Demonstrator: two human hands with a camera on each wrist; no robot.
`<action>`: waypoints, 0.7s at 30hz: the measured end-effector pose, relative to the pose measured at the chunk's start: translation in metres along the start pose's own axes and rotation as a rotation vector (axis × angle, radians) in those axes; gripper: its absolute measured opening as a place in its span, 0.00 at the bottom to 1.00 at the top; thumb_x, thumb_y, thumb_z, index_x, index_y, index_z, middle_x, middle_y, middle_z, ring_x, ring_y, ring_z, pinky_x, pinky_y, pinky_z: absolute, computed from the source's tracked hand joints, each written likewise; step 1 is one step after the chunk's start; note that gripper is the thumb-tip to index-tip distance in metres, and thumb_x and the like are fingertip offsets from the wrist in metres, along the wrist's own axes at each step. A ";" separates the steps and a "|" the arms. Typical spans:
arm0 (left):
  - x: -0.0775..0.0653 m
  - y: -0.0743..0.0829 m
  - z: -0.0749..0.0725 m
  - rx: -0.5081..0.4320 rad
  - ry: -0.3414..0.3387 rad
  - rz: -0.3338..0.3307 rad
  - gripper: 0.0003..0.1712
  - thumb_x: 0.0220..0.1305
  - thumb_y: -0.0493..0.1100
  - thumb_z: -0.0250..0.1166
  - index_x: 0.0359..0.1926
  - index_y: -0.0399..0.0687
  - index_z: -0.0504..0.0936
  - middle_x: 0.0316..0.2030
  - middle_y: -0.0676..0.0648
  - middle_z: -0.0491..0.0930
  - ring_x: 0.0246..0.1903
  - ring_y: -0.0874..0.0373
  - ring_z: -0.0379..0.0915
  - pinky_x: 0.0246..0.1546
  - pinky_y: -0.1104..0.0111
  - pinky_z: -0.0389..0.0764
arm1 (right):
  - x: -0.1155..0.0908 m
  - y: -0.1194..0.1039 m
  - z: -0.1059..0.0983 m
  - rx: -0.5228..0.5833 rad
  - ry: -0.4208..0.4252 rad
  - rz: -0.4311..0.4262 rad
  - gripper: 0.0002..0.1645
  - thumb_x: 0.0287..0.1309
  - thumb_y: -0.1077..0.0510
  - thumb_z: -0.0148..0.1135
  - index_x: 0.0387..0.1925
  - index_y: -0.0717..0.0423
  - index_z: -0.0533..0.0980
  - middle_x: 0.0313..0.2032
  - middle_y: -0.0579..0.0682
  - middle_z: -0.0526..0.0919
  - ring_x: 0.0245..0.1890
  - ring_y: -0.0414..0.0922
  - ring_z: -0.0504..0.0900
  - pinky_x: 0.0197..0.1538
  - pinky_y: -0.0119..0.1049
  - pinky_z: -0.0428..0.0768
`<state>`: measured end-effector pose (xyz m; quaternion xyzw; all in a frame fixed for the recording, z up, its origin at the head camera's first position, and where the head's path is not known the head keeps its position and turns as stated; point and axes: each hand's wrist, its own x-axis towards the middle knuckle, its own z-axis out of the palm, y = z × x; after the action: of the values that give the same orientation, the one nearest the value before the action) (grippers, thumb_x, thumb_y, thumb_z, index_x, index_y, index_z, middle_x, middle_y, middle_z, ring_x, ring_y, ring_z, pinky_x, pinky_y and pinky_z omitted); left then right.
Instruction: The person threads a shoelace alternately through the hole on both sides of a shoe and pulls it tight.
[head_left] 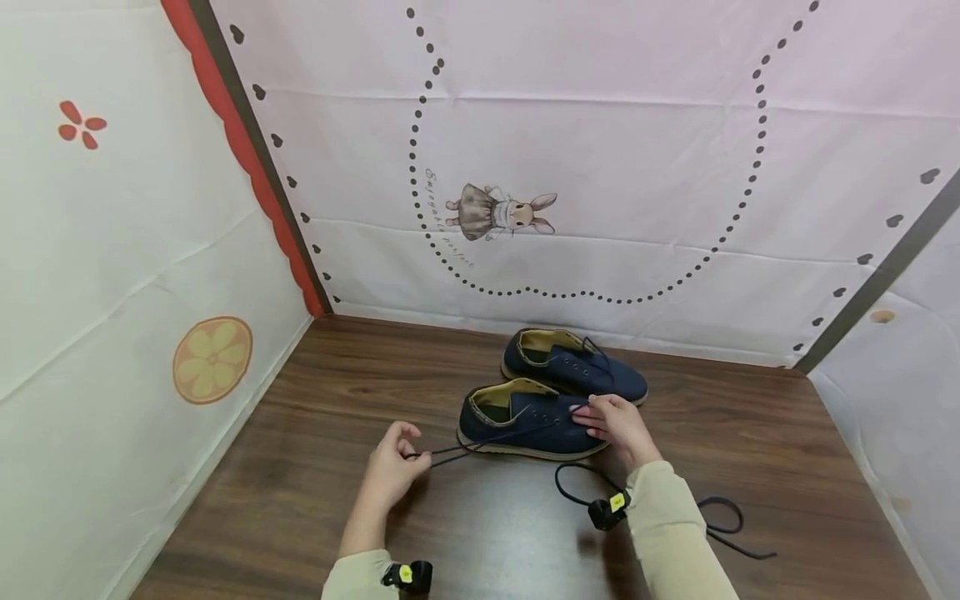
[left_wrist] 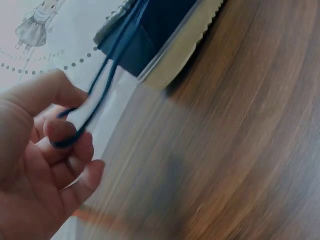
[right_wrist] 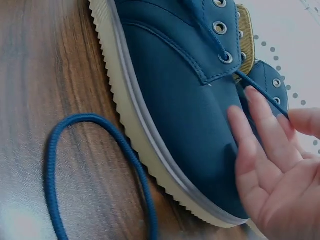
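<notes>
A navy shoe (head_left: 581, 433) with a tan sole stands side-on on the wooden table, toe to the right. My left hand (head_left: 392, 467) is left of its heel, its curled fingers holding a doubled dark shoelace (head_left: 450, 452) that runs taut to the eyelets. In the left wrist view the lace (left_wrist: 102, 92) bends round a finger. My right hand (head_left: 622, 427) is at the toe end, pinching a lace (right_wrist: 261, 91) between thumb and finger close to the front eyelet (right_wrist: 226, 57). Its other fingertips overlap the toe cap in the right wrist view.
A second navy shoe (head_left: 626, 385) stands just behind the first, near the back wall sheet (head_left: 600, 200). A loose lace loop (head_left: 573, 468) lies on the table (head_left: 502, 517) below the right hand; a lace end (head_left: 738, 548) shows right of the sleeve. Sheets also line both sides.
</notes>
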<state>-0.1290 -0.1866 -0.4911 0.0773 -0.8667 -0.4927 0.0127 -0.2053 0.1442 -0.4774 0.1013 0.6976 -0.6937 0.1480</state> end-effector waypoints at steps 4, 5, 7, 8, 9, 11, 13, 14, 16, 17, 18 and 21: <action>-0.003 -0.005 -0.014 0.098 -0.045 -0.086 0.23 0.43 0.37 0.58 0.45 0.47 0.65 0.20 0.49 0.62 0.15 0.59 0.59 0.16 0.69 0.62 | 0.001 0.002 0.000 0.028 0.036 -0.018 0.17 0.58 0.54 0.44 0.40 0.65 0.63 0.36 0.56 0.78 0.37 0.46 0.77 0.36 0.38 0.73; -0.004 -0.006 -0.017 0.137 -0.062 -0.110 0.23 0.45 0.38 0.58 0.46 0.47 0.65 0.21 0.48 0.63 0.16 0.58 0.60 0.16 0.68 0.62 | 0.001 0.002 0.000 0.029 0.040 -0.032 0.17 0.58 0.54 0.45 0.40 0.66 0.63 0.36 0.56 0.78 0.37 0.46 0.77 0.36 0.38 0.73; -0.005 -0.007 -0.021 0.230 -0.102 -0.144 0.22 0.47 0.42 0.56 0.47 0.47 0.65 0.24 0.47 0.67 0.19 0.55 0.63 0.18 0.66 0.63 | 0.001 0.001 0.000 0.033 0.051 -0.057 0.17 0.57 0.54 0.46 0.39 0.65 0.64 0.34 0.55 0.79 0.36 0.45 0.77 0.34 0.38 0.73; -0.006 -0.006 -0.021 0.286 -0.114 -0.142 0.23 0.48 0.45 0.56 0.48 0.48 0.65 0.28 0.45 0.68 0.24 0.53 0.64 0.21 0.63 0.64 | 0.001 0.001 0.001 0.023 0.062 -0.068 0.17 0.57 0.53 0.47 0.39 0.65 0.65 0.34 0.54 0.79 0.35 0.45 0.78 0.34 0.38 0.73; -0.006 -0.004 -0.019 0.333 -0.111 -0.123 0.23 0.49 0.46 0.56 0.49 0.50 0.66 0.33 0.44 0.69 0.29 0.50 0.65 0.25 0.61 0.64 | 0.001 0.001 0.003 0.008 0.068 -0.081 0.18 0.56 0.52 0.48 0.39 0.65 0.66 0.33 0.54 0.79 0.34 0.45 0.78 0.33 0.38 0.73; -0.005 0.003 -0.009 0.386 -0.069 -0.038 0.24 0.48 0.48 0.56 0.50 0.54 0.67 0.42 0.42 0.67 0.41 0.46 0.61 0.34 0.55 0.61 | 0.001 0.001 0.006 -0.053 0.071 -0.102 0.20 0.54 0.50 0.50 0.40 0.64 0.68 0.32 0.53 0.80 0.33 0.45 0.78 0.31 0.38 0.73; -0.001 0.016 0.008 0.409 0.006 0.118 0.24 0.46 0.46 0.57 0.49 0.59 0.69 0.50 0.44 0.62 0.50 0.46 0.52 0.41 0.51 0.55 | 0.001 0.001 0.011 -0.154 0.079 -0.102 0.21 0.51 0.49 0.54 0.39 0.62 0.71 0.31 0.52 0.80 0.32 0.44 0.77 0.30 0.37 0.71; 0.001 0.024 0.019 0.393 0.032 0.208 0.25 0.45 0.44 0.57 0.49 0.60 0.70 0.52 0.45 0.60 0.52 0.47 0.50 0.43 0.51 0.53 | 0.001 0.001 0.013 -0.212 0.082 -0.099 0.20 0.49 0.49 0.56 0.39 0.60 0.73 0.30 0.51 0.79 0.31 0.44 0.77 0.29 0.36 0.71; 0.005 0.041 0.042 0.365 0.035 0.399 0.25 0.45 0.42 0.57 0.49 0.59 0.70 0.53 0.48 0.60 0.54 0.49 0.50 0.46 0.51 0.51 | 0.000 0.001 0.018 -0.308 0.084 -0.095 0.18 0.46 0.51 0.59 0.37 0.59 0.75 0.30 0.50 0.79 0.30 0.44 0.76 0.30 0.35 0.70; 0.006 0.050 0.054 0.366 0.017 0.484 0.25 0.47 0.41 0.56 0.50 0.58 0.70 0.53 0.48 0.61 0.54 0.50 0.50 0.47 0.51 0.51 | 0.000 0.001 0.020 -0.352 0.086 -0.100 0.16 0.46 0.53 0.60 0.35 0.59 0.76 0.29 0.50 0.79 0.29 0.43 0.75 0.30 0.36 0.70; 0.007 0.057 0.065 0.367 -0.020 0.556 0.25 0.48 0.42 0.56 0.52 0.56 0.68 0.54 0.49 0.61 0.55 0.51 0.50 0.49 0.51 0.51 | 0.001 0.001 0.022 -0.378 0.087 -0.101 0.14 0.45 0.54 0.60 0.34 0.59 0.77 0.29 0.50 0.79 0.28 0.43 0.75 0.31 0.36 0.70; 0.009 0.071 0.092 0.371 -0.124 0.634 0.29 0.52 0.44 0.56 0.57 0.52 0.61 0.54 0.47 0.59 0.55 0.52 0.51 0.52 0.51 0.46 | 0.001 0.002 0.024 -0.420 0.060 -0.107 0.11 0.45 0.56 0.60 0.30 0.60 0.77 0.28 0.49 0.79 0.27 0.43 0.74 0.31 0.38 0.70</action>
<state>-0.1552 -0.0741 -0.4782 -0.2238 -0.9213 -0.3024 0.0979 -0.2037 0.1203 -0.4792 0.0516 0.8353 -0.5366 0.1081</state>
